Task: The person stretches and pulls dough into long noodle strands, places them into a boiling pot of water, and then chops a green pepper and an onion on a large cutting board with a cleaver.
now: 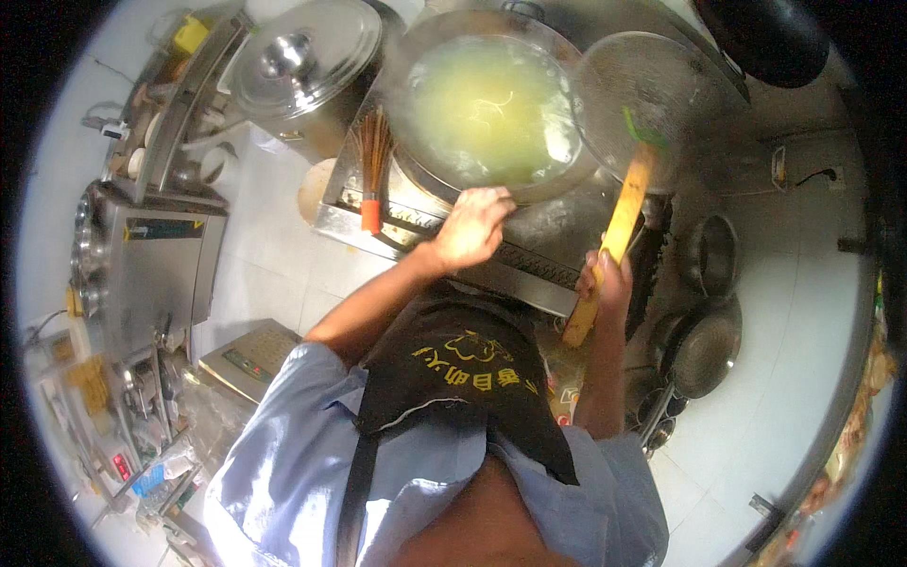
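Note:
My right hand (621, 281) grips the flat yellow wooden handle of a round wire-mesh strainer (616, 78). The mesh is held over the right side of the stove, its left edge against or just above the wok's rim; a green strip (641, 131) shows where handle meets mesh. At the near rim of a large wok (425, 166) is my left hand (473, 230), fingers curled; whether they hold anything is hidden. Cloudy yellow-green liquid (489, 106) fills the wok, with a few pale thin strands (492, 106) in it.
A bamboo wok brush (371, 170) with an orange band lies on the steel stove ledge (524, 276). Left stands a lidded steel pot (312, 64). Pans (705, 347) are at the right, a steel cabinet (166, 262) at the left. Steam blurs the wok.

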Demonstrator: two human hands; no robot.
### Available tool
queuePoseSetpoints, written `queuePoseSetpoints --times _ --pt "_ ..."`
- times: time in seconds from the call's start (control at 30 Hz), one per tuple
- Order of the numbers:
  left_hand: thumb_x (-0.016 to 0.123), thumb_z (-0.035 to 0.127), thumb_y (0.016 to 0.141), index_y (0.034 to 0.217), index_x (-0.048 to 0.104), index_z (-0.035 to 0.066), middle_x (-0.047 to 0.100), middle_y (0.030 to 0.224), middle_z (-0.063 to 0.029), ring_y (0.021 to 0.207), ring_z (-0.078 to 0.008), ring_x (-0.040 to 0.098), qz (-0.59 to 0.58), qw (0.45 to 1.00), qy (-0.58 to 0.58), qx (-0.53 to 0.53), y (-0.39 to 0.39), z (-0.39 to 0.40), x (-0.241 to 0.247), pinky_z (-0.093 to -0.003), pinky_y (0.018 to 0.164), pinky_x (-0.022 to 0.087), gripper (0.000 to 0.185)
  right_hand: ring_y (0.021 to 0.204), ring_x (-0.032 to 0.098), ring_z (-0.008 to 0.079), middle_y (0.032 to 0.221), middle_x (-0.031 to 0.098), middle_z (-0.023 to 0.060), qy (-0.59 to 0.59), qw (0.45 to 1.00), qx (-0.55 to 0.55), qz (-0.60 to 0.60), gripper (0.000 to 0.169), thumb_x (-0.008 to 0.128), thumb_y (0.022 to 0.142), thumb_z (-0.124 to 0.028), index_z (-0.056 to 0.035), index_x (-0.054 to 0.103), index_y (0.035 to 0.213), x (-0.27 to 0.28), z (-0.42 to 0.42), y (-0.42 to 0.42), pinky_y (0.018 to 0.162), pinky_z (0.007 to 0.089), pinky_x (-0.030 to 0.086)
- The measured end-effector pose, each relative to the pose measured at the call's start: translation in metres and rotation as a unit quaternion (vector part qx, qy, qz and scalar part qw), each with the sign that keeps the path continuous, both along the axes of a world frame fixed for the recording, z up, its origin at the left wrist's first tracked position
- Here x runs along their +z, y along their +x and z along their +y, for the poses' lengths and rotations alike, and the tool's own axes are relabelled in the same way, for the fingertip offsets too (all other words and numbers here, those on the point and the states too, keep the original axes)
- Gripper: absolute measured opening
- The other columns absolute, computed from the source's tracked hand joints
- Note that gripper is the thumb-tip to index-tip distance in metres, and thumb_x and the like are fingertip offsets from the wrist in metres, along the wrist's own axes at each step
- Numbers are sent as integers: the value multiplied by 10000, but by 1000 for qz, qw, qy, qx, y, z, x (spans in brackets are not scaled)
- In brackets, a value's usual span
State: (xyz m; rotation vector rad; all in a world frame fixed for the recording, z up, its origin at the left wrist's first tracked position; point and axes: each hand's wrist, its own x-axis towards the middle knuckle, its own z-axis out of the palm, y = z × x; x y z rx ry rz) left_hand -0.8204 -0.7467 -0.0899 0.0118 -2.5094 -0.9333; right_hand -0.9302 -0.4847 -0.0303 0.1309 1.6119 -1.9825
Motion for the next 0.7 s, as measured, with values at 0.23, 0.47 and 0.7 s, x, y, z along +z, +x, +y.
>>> queuePoseSetpoints --times 0.23,0.47,0.7 --pt "565 92 866 1157 657 18 646 1196 -236 1082 -400 632 -247 931 212 166 210 -34 -108 -447 936 511 315 522 478 121 786 540 28 299 943 89 118 167 508 1000 -193 -88 481 1127 -15 -52 -124 431 295 422" --pt "624 155 844 743 680 -19 703 753 -181 586 -288 675 -473 631 349 506 562 -6 -258 -409 590 533 209 539 494 135 778 540 63 304 923 232 44 156 513 1012 -135 -89 436 1140 -43 -86 -125 418 310 455" --pt "565 93 897 834 656 65 634 680 -90 525 -215 623 -299 631 564 440 582 50 -235 -331 432 462 114 628 471 72 883 528 21 -49 894 346 -282 304 601 958 -214 -47 512 1196 -70 -74 -85 498 235 426"
